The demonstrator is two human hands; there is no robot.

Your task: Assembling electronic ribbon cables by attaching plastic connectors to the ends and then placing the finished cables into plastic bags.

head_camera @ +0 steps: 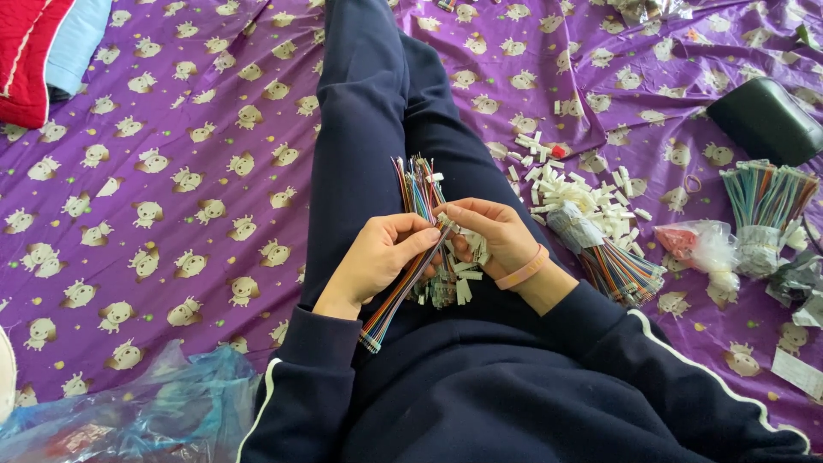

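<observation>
Person sits w/ legs out on a purple patterned sheet point(171, 171). Left hand point(377, 257) is curled round a multicoloured ribbon wire point(403, 291), gripping it over the lap. Right hand point(489, 236), just right of the wire, pinches small white connectors point(467, 257) at the wire's top end. Further right of the wire: connector pile point(574, 193), wrapped wire bundles point(613, 261) & a dark case point(767, 120)

Out to our left we've got open purple sheet point(171, 129), nothing lying there until the crumpled blue plastic bag point(129, 411) near the bottom corner. Right side is crowded: a heap of white connectors point(570, 193), a taped wire bundle point(613, 257), a second bundle point(763, 206), a clear bag point(707, 244) and a black case point(767, 120), with only narrow gaps between. Our legs point(377, 129) block the middle.
</observation>
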